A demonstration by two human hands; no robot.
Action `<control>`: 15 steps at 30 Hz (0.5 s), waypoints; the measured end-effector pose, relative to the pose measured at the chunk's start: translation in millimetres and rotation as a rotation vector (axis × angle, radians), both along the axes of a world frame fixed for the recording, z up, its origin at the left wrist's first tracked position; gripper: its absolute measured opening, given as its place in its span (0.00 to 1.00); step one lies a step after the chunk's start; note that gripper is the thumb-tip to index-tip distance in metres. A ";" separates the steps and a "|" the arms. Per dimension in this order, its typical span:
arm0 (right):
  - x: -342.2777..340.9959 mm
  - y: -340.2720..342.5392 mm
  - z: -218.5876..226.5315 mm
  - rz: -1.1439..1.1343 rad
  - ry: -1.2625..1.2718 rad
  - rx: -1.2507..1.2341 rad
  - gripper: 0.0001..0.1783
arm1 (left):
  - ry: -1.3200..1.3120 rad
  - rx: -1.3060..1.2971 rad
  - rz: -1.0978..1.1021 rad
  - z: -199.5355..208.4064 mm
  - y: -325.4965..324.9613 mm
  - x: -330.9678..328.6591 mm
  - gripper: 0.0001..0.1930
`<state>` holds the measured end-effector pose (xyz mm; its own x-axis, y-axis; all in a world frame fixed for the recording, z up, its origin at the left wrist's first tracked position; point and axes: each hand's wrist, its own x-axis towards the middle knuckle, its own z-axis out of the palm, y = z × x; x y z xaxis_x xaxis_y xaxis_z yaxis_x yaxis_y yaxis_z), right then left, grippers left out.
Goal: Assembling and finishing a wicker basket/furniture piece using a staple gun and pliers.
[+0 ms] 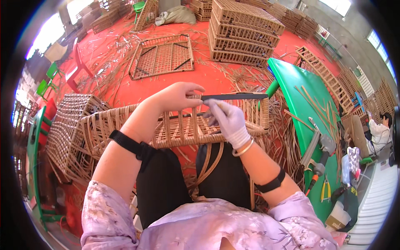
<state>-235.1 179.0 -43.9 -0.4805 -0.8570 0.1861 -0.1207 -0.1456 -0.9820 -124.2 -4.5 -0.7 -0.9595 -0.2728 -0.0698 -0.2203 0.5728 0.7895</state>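
Note:
A woven basket frame (pixel 179 136) of brown wicker strips rests in front of my knees. Along its upper far edge runs a flat dark bar (pixel 237 96), bare toward the right. My left hand (pixel 177 96), ungloved, is closed at the bar's left end, thumb below and fingers above. My right hand (pixel 228 121), in a thin white glove, touches just under the same end with its fingertips pinched together. Whatever sits between those fingertips is too small to make out. Loose wicker strips (pixel 213 163) hang from the frame between my thighs.
At right, a green table (pixel 293 98) holds wicker strips, a power tool (pixel 326 146) and yellow-handled pliers (pixel 326 191). Another woven basket (pixel 73 131) leans at left. Beyond lie a flat woven panel (pixel 163 56), stacked baskets (pixel 246 31) and a red chair (pixel 79 66). A person (pixel 380 133) sits far right.

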 end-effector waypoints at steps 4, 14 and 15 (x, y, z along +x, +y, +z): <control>-6.3 14.6 -20.7 0.018 0.338 0.002 0.14 | -0.225 -0.214 0.022 18.2 6.9 4.7 0.18; -4.1 -1.9 38.1 0.010 0.044 0.202 0.24 | -0.156 -0.190 0.087 9.5 10.5 6.9 0.20; -3.4 -6.8 39.4 0.007 0.043 0.201 0.24 | -0.141 -0.195 0.090 7.5 10.1 6.7 0.20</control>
<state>-238.5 172.2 -4.5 -0.4696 -0.8823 0.0311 -0.1629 0.0520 -0.9853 -117.5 5.6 6.7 -0.9154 -0.3781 -0.1384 -0.3771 0.6845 0.6239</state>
